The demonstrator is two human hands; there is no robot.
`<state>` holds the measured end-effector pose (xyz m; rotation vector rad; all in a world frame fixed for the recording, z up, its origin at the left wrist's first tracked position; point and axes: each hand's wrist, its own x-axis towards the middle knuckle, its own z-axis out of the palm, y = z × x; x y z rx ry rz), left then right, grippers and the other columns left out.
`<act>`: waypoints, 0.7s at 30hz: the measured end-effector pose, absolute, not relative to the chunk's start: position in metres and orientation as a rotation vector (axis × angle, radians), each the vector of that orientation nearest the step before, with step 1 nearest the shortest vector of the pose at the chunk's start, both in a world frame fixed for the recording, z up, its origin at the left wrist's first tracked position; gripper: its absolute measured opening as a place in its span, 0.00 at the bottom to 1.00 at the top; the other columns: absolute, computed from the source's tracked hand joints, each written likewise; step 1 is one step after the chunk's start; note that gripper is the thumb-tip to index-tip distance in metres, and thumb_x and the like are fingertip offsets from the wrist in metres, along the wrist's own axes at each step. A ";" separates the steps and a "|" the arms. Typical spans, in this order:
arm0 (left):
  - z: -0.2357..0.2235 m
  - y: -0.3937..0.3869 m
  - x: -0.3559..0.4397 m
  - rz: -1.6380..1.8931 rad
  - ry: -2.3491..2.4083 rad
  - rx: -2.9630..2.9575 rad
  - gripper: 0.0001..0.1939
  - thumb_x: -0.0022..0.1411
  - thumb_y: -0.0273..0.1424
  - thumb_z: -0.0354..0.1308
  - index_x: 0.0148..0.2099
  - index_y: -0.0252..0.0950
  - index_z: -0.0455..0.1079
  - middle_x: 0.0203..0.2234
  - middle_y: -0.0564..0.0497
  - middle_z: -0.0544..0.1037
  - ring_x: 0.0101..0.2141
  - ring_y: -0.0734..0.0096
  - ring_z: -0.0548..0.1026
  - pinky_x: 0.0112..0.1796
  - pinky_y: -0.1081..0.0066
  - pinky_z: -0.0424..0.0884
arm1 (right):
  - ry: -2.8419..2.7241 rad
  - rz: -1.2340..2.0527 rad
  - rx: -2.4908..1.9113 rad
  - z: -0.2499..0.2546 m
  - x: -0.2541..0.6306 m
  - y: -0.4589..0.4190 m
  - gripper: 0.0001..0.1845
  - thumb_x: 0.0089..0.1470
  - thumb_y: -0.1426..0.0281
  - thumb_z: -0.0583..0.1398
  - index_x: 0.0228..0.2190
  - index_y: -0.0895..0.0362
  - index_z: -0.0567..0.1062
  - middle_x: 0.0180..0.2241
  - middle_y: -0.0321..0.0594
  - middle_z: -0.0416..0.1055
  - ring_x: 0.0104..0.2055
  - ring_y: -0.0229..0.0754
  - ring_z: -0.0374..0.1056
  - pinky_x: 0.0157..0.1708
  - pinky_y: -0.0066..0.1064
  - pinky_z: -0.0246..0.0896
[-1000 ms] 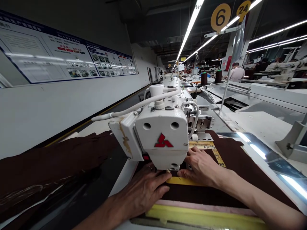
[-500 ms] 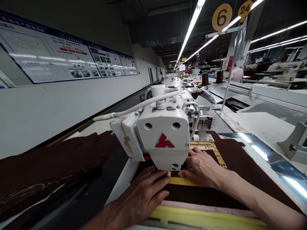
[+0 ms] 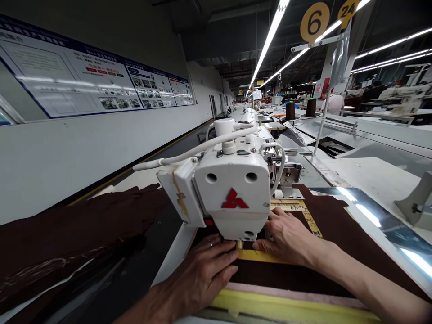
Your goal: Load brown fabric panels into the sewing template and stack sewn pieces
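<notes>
A white sewing machine head [image 3: 232,180] with a red emblem stands in front of me, over dark brown fabric [image 3: 290,276]. My left hand [image 3: 205,270] lies flat on the fabric at the lower left of the head, fingers stretched toward the presser area. On the other side, my right hand [image 3: 292,236] rests with thumb and fingers apart; some fingertips are hidden by the machine. Between both hands runs a yellow strip [image 3: 261,256] on the fabric. A yellow edging with handwriting [image 3: 312,223] lies beyond the right hand. The needle is hidden.
More brown fabric [image 3: 81,229] is piled at the left. Yellow and pink bands [image 3: 286,303] edge the near side. A pole [image 3: 322,121] with number signs rises at the right, near two dark thread cones [image 3: 290,111]. A person [image 3: 334,103] sits farther back.
The whole view has shifted slightly, with the machine appearing a little farther right. Both hands keep nearly the same places on the fabric.
</notes>
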<state>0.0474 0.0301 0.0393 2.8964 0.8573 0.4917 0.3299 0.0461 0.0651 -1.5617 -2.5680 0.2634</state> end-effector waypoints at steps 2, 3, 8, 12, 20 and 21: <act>0.040 0.029 0.048 0.491 0.854 2.897 0.18 0.75 0.29 0.54 0.63 0.39 0.72 0.60 0.46 0.75 0.58 0.59 0.75 0.63 0.53 0.66 | -2.569 0.262 -1.559 0.064 0.330 0.046 0.25 0.64 0.48 0.59 0.52 0.52 0.78 0.51 0.48 0.70 0.50 0.58 0.63 0.46 0.48 0.64; 0.041 0.029 0.048 0.490 0.852 2.898 0.18 0.74 0.28 0.54 0.64 0.39 0.72 0.60 0.46 0.75 0.58 0.59 0.75 0.64 0.53 0.66 | -2.569 0.261 -1.557 0.064 0.330 0.046 0.25 0.64 0.48 0.59 0.52 0.52 0.78 0.51 0.48 0.70 0.50 0.58 0.63 0.46 0.48 0.64; 0.042 0.029 0.047 0.486 0.857 2.883 0.18 0.74 0.28 0.55 0.63 0.40 0.72 0.60 0.47 0.76 0.58 0.60 0.75 0.64 0.53 0.66 | -2.570 0.256 -1.549 0.064 0.331 0.047 0.25 0.64 0.48 0.59 0.51 0.52 0.78 0.51 0.48 0.70 0.50 0.58 0.63 0.46 0.47 0.64; 0.040 0.030 0.047 0.488 0.861 2.879 0.19 0.73 0.28 0.55 0.64 0.41 0.72 0.60 0.47 0.75 0.59 0.59 0.74 0.64 0.54 0.66 | -2.575 0.264 -1.542 0.064 0.331 0.048 0.25 0.64 0.49 0.59 0.52 0.51 0.78 0.51 0.48 0.70 0.50 0.59 0.63 0.47 0.47 0.64; 0.046 0.030 0.049 0.488 0.847 2.900 0.18 0.73 0.27 0.55 0.62 0.39 0.73 0.59 0.46 0.77 0.56 0.60 0.77 0.63 0.54 0.67 | -2.575 0.261 -1.538 0.065 0.331 0.046 0.24 0.64 0.50 0.59 0.51 0.53 0.78 0.50 0.48 0.70 0.48 0.57 0.64 0.46 0.47 0.64; 0.046 0.030 0.048 0.486 0.848 2.899 0.18 0.73 0.27 0.55 0.62 0.39 0.73 0.59 0.46 0.76 0.56 0.60 0.77 0.63 0.54 0.67 | -2.575 0.261 -1.535 0.065 0.331 0.046 0.24 0.64 0.50 0.59 0.51 0.53 0.78 0.50 0.48 0.70 0.48 0.57 0.64 0.46 0.47 0.64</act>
